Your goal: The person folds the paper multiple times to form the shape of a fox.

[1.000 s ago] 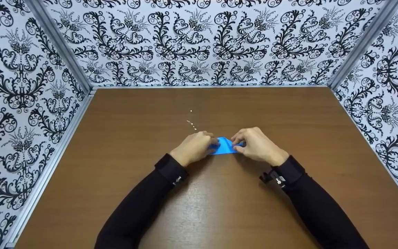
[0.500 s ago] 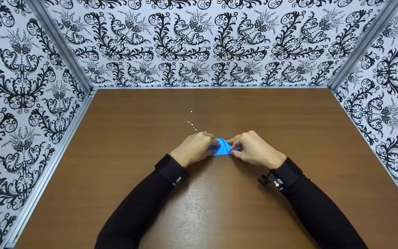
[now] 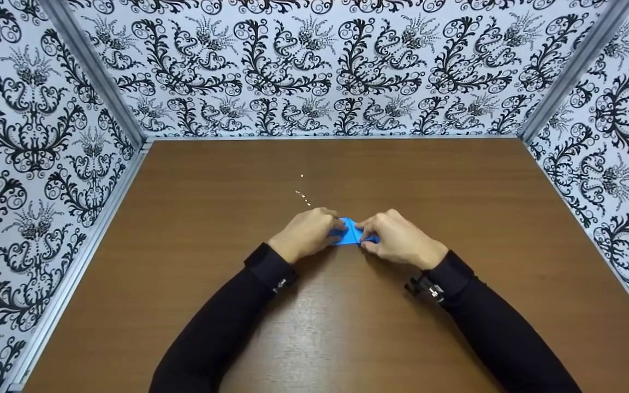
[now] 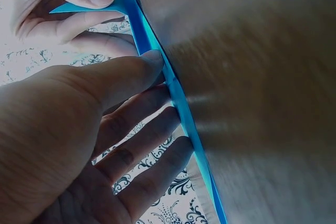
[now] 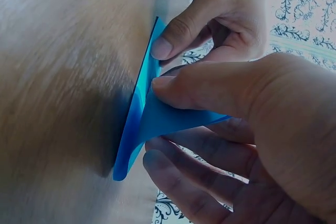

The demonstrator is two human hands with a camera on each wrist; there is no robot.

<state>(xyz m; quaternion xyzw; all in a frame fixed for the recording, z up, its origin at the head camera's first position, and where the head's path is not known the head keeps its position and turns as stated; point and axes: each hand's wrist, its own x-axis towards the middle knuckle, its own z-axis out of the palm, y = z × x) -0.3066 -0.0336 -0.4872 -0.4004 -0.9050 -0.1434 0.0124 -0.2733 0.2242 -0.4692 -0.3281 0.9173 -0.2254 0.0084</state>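
Observation:
A folded sheet of blue paper [image 3: 349, 236] lies on the table between both hands. My left hand [image 3: 308, 232] holds its left part down, with the thumb and fingertips on the paper [image 4: 181, 106] in the left wrist view. From the right, my right hand [image 3: 399, 238] pinches a raised flap of it between thumb and fingers. The right wrist view shows that flap of the paper [image 5: 176, 116] lifted and bent over, while the layer below stays on the tabletop. Fingers cover much of the paper in the head view.
The brown wooden table [image 3: 303, 327] bears several small white specks [image 3: 303, 196] beyond the left hand. Patterned black-and-white walls [image 3: 314, 71] with grey metal frame edges [image 3: 96, 71] enclose it at the back and sides. Both forearms wear black sleeves and wrist straps.
The right hand has moved left, closer to the left hand, carrying the pinched flap over. Less blue paper shows between the hands. The left hand stays in place.

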